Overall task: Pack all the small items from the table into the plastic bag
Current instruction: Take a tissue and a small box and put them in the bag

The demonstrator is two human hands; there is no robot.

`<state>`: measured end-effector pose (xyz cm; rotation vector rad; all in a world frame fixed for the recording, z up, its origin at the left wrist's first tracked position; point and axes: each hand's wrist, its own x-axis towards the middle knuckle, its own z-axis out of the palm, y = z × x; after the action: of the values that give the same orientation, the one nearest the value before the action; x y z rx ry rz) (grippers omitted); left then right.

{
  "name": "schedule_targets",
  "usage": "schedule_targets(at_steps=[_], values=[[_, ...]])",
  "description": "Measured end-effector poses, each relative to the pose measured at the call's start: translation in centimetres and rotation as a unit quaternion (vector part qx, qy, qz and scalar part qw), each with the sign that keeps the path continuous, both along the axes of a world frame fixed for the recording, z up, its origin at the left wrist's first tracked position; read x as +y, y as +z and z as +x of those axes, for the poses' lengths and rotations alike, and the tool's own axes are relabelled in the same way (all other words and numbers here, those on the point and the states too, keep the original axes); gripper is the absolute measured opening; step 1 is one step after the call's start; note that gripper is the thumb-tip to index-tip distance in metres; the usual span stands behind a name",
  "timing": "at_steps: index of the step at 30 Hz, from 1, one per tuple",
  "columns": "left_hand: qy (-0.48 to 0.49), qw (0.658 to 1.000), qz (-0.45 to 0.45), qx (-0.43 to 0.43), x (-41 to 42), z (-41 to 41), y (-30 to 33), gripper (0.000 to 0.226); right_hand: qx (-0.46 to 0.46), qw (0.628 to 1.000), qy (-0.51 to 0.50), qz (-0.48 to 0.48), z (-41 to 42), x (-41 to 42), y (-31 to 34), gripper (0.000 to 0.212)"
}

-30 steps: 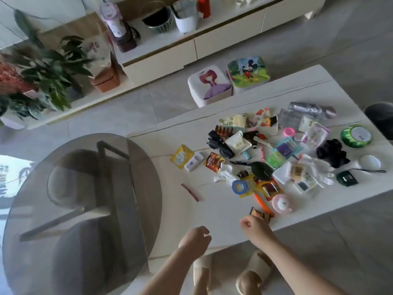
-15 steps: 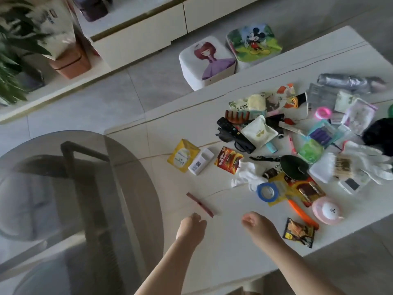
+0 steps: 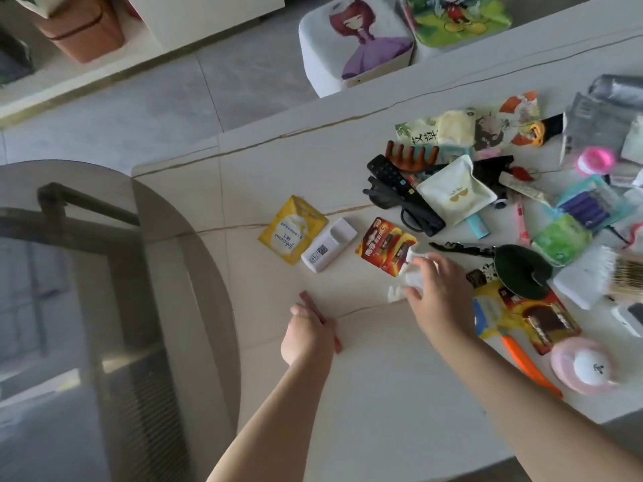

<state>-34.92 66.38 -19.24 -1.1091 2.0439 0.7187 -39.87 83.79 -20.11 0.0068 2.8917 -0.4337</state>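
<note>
Left hand (image 3: pixel 308 333): down on the white table (image 3: pixel 382 394), fingers curled over a thin reddish-brown strip (image 3: pixel 313 306); the strip's ends poke out on either side, and whether it is pinched or only covered cannot be told.
Right hand (image 3: pixel 436 290): reaching further in, fingers bent round a crumpled white item (image 3: pixel 412 278) that looks like a glove, and gripping it.
Near right edge: a round pink case (image 3: pixel 581 367) with a white ball-shaped centre, an orange tool (image 3: pixel 525 363) beside it, and a yellow-backed battery pack (image 3: pixel 536 316), writing too blurred to read.
Just past the right hand: a red battery card (image 3: pixel 382 243), print too small to make out, its corner touching the white item.
Left of that card: a white plastic piece (image 3: pixel 328 247) carrying a QR-code label, then a yellow sachet (image 3: pixel 290 229) reading "Johnson's", upside down to the camera.
Middle of the heap: a black remote (image 3: pixel 403 193) under a white pouch (image 3: pixel 454 193) with a gold emblem, a brown comb (image 3: pixel 412 156) just behind.
Far side of the heap: a pale green packet (image 3: pixel 417 132) printed with large Chinese characters, a pink round lid (image 3: pixel 595 160) well to the right.
Plastic bag: cannot be picked out with any certainty.
Beyond the table: two stools on the floor, one (image 3: pixel 355 43) showing a girl in a purple dress, the other (image 3: pixel 455 15) a Mickey Mouse picture.
Left of the table: a round smoked-glass tabletop (image 3: pixel 104 307).
</note>
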Motion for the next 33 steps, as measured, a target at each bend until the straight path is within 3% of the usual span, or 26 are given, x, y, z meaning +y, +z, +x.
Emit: schedule_targets(at_steps=[5, 8, 10, 12, 15, 17, 18, 23, 27, 30, 33], values=[[0.003, 0.998, 0.034, 0.051, 0.4, 0.3, -1.1, 0.007, -0.059, 0.992, 0.005, 0.112, -0.8, 0.8, 0.3, 0.052], [0.146, 0.975, 0.146, 0.083, 1.4, 0.5, -0.5, 0.008, -0.085, 0.989, 0.043, 0.116, -0.7, 0.8, 0.9, 0.031], [0.22, 0.952, 0.197, 0.081, 2.3, 0.3, -0.1, 0.011, -0.091, 0.994, 0.024, 0.057, -0.4, 0.8, 1.2, 0.02], [0.239, 0.942, 0.225, 0.077, 3.0, -0.1, 0.5, 0.016, -0.113, 0.991, -0.028, -0.067, 0.0, 0.6, 1.7, 0.019], [0.23, 0.925, 0.293, 0.078, 3.9, -0.7, 1.3, 0.035, -0.211, 0.949, -0.056, -0.229, 0.4, -0.4, 3.5, 0.023], [0.22, 0.919, 0.318, 0.072, 3.9, -1.1, 1.7, 0.053, -0.254, 0.928, -0.035, -0.271, 0.5, -1.2, 4.5, 0.024], [0.22, 0.92, 0.315, 0.074, 3.8, -1.2, 1.7, 0.051, -0.255, 0.926, -0.025, -0.275, 0.5, -1.4, 4.8, 0.022], [0.217, 0.937, 0.263, 0.075, 1.4, -0.9, 0.9, 0.014, -0.166, 0.968, -0.043, -0.183, -1.2, -2.2, 3.0, 0.023], [0.246, 0.928, 0.261, 0.098, -0.9, 0.2, 0.2, 0.01, -0.102, 0.993, -0.036, -0.057, -4.1, -3.8, 0.2, 0.045], [0.3, 0.904, 0.284, 0.11, -2.0, 0.6, -0.2, 0.009, -0.093, 0.994, -0.02, 0.046, -5.1, -5.7, -1.1, 0.067], [0.323, 0.898, 0.277, 0.116, -2.9, 0.8, -0.3, 0.012, -0.094, 0.99, -0.051, 0.091, -5.2, -6.5, -1.6, 0.079]])
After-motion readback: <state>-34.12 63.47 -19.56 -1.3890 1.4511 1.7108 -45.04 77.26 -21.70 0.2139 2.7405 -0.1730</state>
